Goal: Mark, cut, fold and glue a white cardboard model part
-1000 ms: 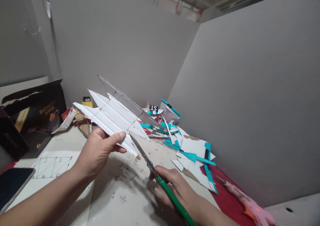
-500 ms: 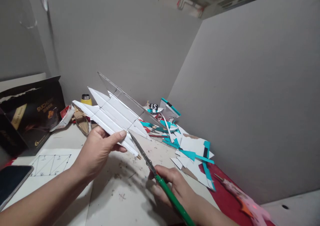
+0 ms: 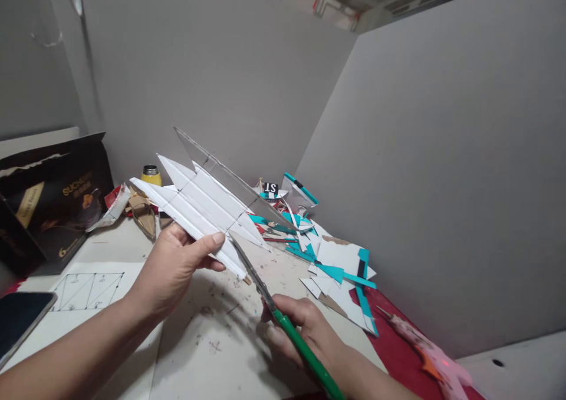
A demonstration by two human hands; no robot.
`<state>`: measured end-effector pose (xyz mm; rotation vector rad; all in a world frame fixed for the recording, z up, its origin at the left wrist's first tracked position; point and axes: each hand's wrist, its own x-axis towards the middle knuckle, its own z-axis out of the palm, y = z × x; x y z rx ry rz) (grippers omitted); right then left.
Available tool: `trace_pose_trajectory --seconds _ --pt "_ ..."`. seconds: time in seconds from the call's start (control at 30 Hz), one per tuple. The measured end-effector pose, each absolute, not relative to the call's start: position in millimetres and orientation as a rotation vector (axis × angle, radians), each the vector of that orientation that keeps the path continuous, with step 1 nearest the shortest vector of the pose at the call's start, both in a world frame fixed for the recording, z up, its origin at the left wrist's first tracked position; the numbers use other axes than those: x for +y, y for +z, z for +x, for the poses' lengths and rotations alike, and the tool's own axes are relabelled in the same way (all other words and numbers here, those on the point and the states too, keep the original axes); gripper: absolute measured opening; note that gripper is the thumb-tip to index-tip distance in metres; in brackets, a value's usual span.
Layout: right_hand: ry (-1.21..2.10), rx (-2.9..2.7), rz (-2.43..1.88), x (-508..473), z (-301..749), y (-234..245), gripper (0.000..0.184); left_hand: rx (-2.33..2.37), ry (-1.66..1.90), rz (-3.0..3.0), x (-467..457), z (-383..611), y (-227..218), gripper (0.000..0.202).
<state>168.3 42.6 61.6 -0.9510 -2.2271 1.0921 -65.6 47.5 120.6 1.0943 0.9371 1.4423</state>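
A folded white cardboard piece (image 3: pixel 207 202) with pointed ends and dark pencil lines is held up above the table. My left hand (image 3: pixel 183 258) grips its lower near edge, thumb on top and fingers beneath. My right hand (image 3: pixel 305 329) is closed around green-handled scissors (image 3: pixel 283 323). The scissor blades point up and left, and their tips reach the cardboard's near edge just right of my left thumb. Whether the blades are slightly parted I cannot tell.
White and teal cardboard cut-outs (image 3: pixel 340 258) lie at the right. A pink glue gun (image 3: pixel 424 347) rests on red cloth (image 3: pixel 389 317). At left are a black box (image 3: pixel 48 200), a phone (image 3: pixel 24 323) and a paper drawing (image 3: pixel 88 291). Behind stands a yellow bottle (image 3: pixel 151 176).
The view has shifted very slightly. Both hands, the cardboard and the scissors keep almost the same positions, with the blades at the same edge.
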Motion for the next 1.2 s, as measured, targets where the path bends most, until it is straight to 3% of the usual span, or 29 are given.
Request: trace_pose_trajectory --seconds 0.47,0.87,1.2 --pt "1.088 -2.19 -1.043 41.8 168.6 58.2 0.021 0.955 1.429 1.085 49.1 -64.7 119.9 0.025" --pt "1.038 -2.175 -1.027 40.7 169.0 47.6 0.028 0.95 1.415 1.02 46.9 -61.9 121.5 0.031" --pt "1.001 -2.282 -0.97 37.6 170.0 66.0 0.03 0.938 1.424 1.052 47.1 -65.6 123.8 0.026"
